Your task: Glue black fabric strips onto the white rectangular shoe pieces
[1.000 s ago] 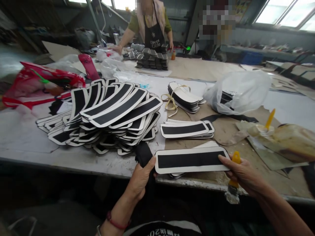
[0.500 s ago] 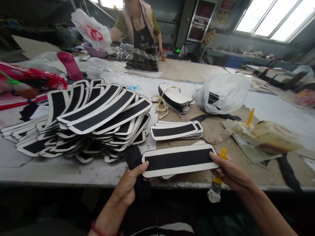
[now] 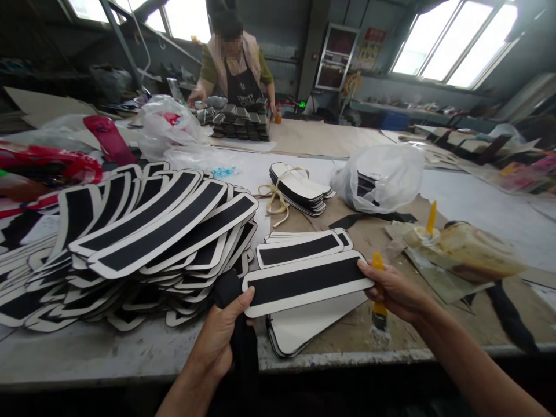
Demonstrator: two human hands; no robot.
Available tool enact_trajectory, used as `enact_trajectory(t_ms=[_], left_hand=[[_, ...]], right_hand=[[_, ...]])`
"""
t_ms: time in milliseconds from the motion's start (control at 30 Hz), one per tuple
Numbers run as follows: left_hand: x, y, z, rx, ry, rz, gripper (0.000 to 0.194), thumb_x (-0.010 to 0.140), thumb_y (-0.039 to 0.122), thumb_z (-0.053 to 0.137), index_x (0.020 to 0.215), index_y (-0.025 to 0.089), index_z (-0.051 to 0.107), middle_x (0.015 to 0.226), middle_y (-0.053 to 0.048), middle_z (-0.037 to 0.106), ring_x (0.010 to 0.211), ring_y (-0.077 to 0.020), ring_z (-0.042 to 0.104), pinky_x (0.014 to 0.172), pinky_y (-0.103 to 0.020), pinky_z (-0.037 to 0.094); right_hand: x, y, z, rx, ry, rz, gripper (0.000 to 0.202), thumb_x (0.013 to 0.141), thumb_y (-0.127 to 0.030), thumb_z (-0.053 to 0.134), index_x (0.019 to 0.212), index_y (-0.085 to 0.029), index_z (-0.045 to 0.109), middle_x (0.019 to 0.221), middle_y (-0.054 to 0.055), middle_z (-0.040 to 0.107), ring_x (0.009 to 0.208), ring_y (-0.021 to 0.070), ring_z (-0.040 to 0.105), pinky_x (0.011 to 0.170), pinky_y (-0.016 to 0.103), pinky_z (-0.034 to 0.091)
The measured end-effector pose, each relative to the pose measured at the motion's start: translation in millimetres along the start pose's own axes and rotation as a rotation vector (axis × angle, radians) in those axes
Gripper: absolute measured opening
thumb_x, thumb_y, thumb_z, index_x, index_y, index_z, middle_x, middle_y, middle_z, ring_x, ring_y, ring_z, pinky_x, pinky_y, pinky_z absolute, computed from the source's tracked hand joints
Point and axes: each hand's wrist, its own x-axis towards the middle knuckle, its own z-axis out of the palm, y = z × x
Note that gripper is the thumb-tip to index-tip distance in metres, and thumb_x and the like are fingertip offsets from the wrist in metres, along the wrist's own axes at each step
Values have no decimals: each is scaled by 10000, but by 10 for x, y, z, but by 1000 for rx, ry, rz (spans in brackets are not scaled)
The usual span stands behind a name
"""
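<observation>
My left hand (image 3: 222, 330) pinches the left end of a long white panel with a black strip (image 3: 306, 284) down its middle. A black fabric band (image 3: 247, 353) hangs by that hand; whether the hand grips it I cannot tell. The panel's right end is between the thumb and fingers of my right hand (image 3: 393, 286), which also holds a yellow-handled brush (image 3: 379, 313), bristles down. Under the held panel lies a stack of plain white pieces (image 3: 299, 327). Just behind it is a small pile of strip-faced panels (image 3: 299, 250).
A large fanned heap of panels (image 3: 160, 226) fills the left. Behind are a tied bundle (image 3: 299, 185) and a plastic bag (image 3: 380, 176). At right, a yellowed glue container (image 3: 473, 249) stands by a yellow stick (image 3: 431, 217). Across the table, a person (image 3: 237, 69) stands behind stacked pieces.
The view has tilted up and shifted. Both hands still hold the panel, now farther in over the table, and more of the white stack beneath shows. The co-worker's raised plastic bag is down on the table.
</observation>
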Motion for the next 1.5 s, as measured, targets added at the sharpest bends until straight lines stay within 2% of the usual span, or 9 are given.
enact_trajectory(t_ms=[233,433,633,900,1067,1167,1333,1400,1500], left_hand=[[169,123,128,52,48,54,336,536,324,805,744,124,632,663,-1,593,520,-110,499,417,-217,397],[243,117,160,56,87,60,365,521,331,811,759,133,617,646,12,586,507,-108,496,412,-212,399],[285,133,181,53,112,47,367,513,316,819,738,124,603,635,13,581,512,-108,499,413,-209,415],[295,118,179,43,149,19,460,501,312,824,868,139,607,803,-18,633,616,-138,561,467,-225,473],[307,156,212,21,132,27,448,500,313,827,854,149,606,712,14,605,540,-110,523,430,-209,443],[339,185,243,9,98,35,370,544,357,807,758,146,591,609,38,547,456,-71,452,389,-184,386],[427,143,232,30,73,56,354,575,383,787,700,103,609,620,-19,581,497,-82,475,402,-176,367],[434,100,199,61,67,73,354,573,367,788,717,91,619,640,-41,599,510,-89,478,408,-183,367],[368,47,135,129,63,99,346,563,364,790,696,118,587,577,-5,560,482,-88,452,396,-189,342]], right_hand=[[291,-329,84,-200,69,-64,428,665,-502,697,667,-176,420,491,-81,411,391,21,323,353,147,201],[382,-344,94,-317,85,-137,426,690,-538,652,672,-176,428,476,-87,404,401,29,323,383,163,234],[440,-370,98,-378,83,-133,420,702,-554,626,672,-185,428,467,-83,406,400,40,325,388,183,223],[466,-371,88,-376,70,-140,416,696,-551,630,688,-188,426,474,-86,398,400,42,322,388,184,222],[469,-417,111,-368,57,-137,424,683,-551,637,678,-189,417,466,-89,392,394,35,301,378,177,209],[537,-502,133,-375,65,-147,442,662,-564,642,668,-193,402,469,-92,378,393,32,287,373,173,208],[799,-586,81,-633,156,-185,412,718,-592,531,662,-207,393,493,-72,400,401,59,348,387,193,293],[908,-586,26,-726,203,-170,389,739,-554,528,614,-208,402,461,-55,418,385,73,366,388,211,303],[1000,-600,-58,-869,294,-159,384,750,-451,576,502,-210,409,386,-32,399,371,100,396,396,233,278]])
